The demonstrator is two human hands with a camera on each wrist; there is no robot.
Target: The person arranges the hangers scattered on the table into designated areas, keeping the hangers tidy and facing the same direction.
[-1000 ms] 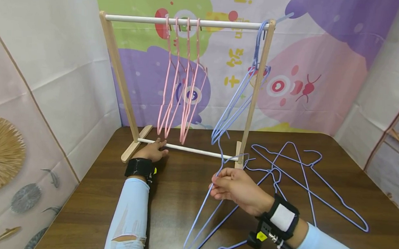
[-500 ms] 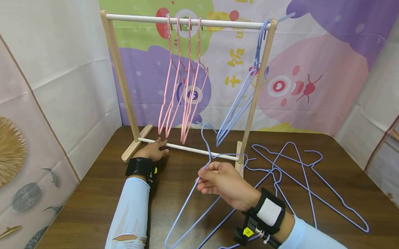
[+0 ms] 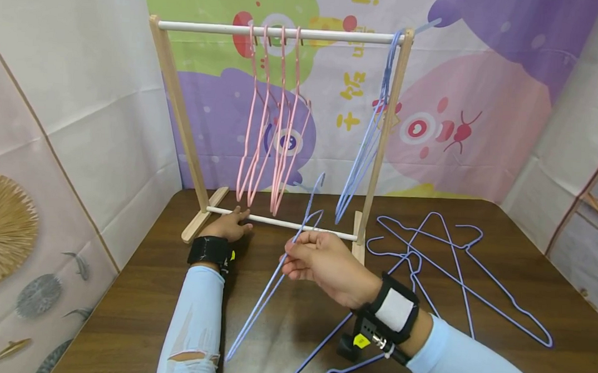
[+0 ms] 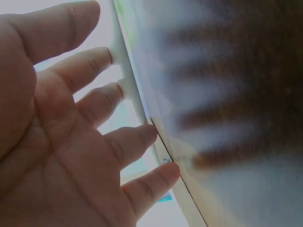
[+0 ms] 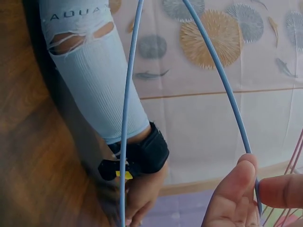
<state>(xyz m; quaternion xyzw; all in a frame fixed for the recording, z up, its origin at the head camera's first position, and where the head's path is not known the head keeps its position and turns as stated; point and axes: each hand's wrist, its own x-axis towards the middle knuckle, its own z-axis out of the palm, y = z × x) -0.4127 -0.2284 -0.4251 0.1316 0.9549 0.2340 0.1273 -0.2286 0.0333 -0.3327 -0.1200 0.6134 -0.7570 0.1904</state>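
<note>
My right hand (image 3: pixel 328 265) pinches the wire of a blue hanger (image 3: pixel 261 307) between thumb and fingers, in front of the rack's lower bar. Tilted, with its hook at the top, the hanger is seen almost edge-on in the head view. In the right wrist view, two of its wires spread apart above the fingertips (image 5: pixel 241 177). My left hand (image 3: pixel 225 226) rests at the left end of the white lower bar (image 3: pixel 277 223), fingers extended. Several pink hangers (image 3: pixel 281 124) hang mid-left on the upper bar (image 3: pixel 200 28); blue hangers (image 3: pixel 366 145) hang bunched at its right end.
Several loose blue hangers (image 3: pixel 465 288) lie overlapping on the brown table (image 3: pixel 517 240) at the right, some reaching under my right forearm. The rack's wooden posts (image 3: pixel 179 112) stand on feet. A patterned cloth (image 3: pixel 463 104) covers the wall behind.
My right hand has moved left, bringing the pinched hanger with it. The hanger has turned from a wide angle to nearly edge-on. Hanging blue hangers have swung rightward. My left hand stays put.
</note>
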